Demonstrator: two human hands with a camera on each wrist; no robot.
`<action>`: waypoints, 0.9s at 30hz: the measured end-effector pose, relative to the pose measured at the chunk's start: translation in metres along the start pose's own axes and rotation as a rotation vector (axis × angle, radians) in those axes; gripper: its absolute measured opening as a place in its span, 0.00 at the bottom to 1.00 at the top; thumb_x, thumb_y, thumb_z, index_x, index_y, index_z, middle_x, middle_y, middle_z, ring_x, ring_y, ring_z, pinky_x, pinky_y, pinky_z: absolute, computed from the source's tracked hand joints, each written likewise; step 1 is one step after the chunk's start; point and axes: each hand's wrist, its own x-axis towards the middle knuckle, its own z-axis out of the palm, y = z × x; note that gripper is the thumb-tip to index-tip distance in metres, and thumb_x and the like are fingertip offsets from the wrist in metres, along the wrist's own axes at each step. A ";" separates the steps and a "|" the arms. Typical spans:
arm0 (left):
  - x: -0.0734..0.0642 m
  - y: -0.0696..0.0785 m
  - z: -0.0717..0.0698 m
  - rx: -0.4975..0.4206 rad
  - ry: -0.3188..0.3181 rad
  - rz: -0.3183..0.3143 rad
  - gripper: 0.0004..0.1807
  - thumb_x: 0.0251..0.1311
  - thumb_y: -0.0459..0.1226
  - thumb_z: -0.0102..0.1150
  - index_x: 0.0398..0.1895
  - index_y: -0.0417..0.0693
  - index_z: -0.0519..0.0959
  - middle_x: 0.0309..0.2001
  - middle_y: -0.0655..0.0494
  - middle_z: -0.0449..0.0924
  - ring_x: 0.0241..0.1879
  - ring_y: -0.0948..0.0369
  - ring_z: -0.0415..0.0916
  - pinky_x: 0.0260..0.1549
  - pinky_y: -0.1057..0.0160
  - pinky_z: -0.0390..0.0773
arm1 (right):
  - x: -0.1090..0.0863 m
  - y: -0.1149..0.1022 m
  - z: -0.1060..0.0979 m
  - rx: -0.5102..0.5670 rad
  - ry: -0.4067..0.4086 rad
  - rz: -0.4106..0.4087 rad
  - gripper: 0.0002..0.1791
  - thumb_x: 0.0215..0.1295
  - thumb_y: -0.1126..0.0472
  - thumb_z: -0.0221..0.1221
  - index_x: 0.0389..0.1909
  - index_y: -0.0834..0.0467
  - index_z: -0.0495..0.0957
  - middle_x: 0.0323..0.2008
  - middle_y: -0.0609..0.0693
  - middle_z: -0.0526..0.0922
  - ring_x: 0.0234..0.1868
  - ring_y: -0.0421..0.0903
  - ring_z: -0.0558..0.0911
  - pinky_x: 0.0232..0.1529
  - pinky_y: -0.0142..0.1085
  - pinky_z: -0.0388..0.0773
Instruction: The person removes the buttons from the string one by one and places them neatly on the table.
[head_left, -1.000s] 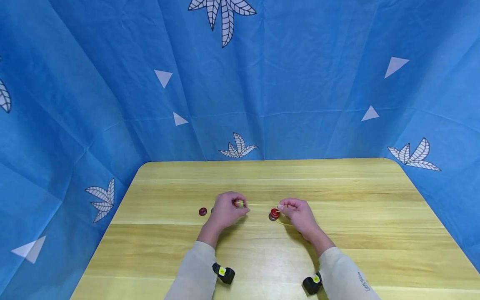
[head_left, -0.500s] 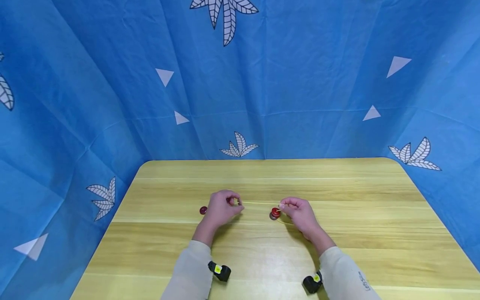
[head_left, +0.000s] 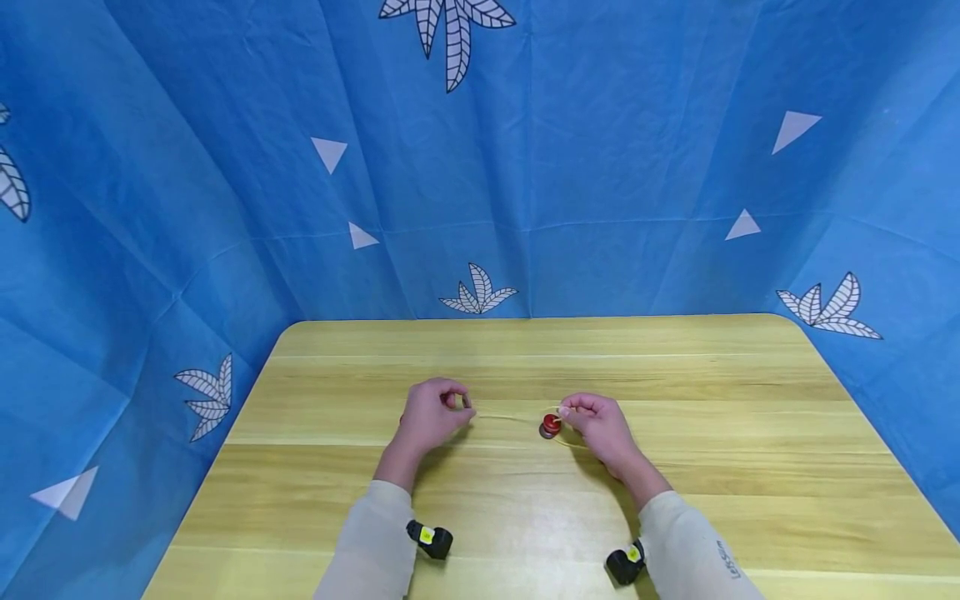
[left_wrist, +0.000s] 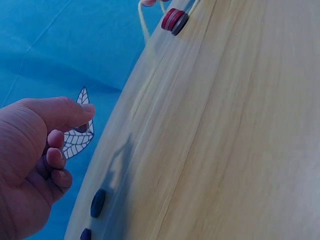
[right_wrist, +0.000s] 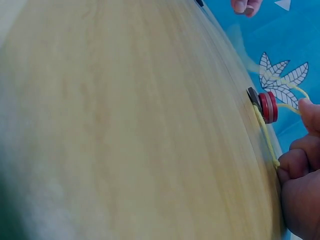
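Hands apart above the desk (head_left: 480,508), yellow cord (right_wrist: 269,140) and strung buttons (head_left: 551,423) between them
Head: right hand (head_left: 600,427) pinches the cord, likely light and limp. Left wrist: left hand (left_wrist: 30,155) pinches one dark button (left_wrist: 80,128), probably stiff, best held by its rim; two loose buttons (left_wrist: 98,203) below. Right wrist: at least three strung.

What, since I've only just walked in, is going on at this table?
A person's right hand pinches a yellow string beside a stack of red and dark discs, which the string appears to pass through. The left hand pinches a small dark disc, apart from that stack. Two loose discs lie on the wooden table near the left hand.
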 end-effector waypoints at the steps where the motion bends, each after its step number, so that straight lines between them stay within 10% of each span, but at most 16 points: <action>1: 0.000 -0.001 -0.001 0.000 0.002 0.001 0.08 0.53 0.33 0.75 0.35 0.47 0.85 0.24 0.57 0.72 0.26 0.59 0.69 0.34 0.59 0.76 | 0.000 0.000 0.000 0.000 -0.001 0.001 0.05 0.67 0.67 0.62 0.37 0.67 0.82 0.15 0.45 0.64 0.18 0.40 0.64 0.21 0.31 0.62; 27: -0.008 -0.023 -0.053 0.063 0.060 -0.083 0.05 0.55 0.30 0.72 0.34 0.43 0.85 0.24 0.52 0.71 0.22 0.58 0.67 0.30 0.58 0.72 | 0.002 0.002 -0.001 0.018 0.003 0.003 0.05 0.66 0.68 0.62 0.37 0.68 0.81 0.15 0.45 0.66 0.19 0.39 0.64 0.21 0.30 0.63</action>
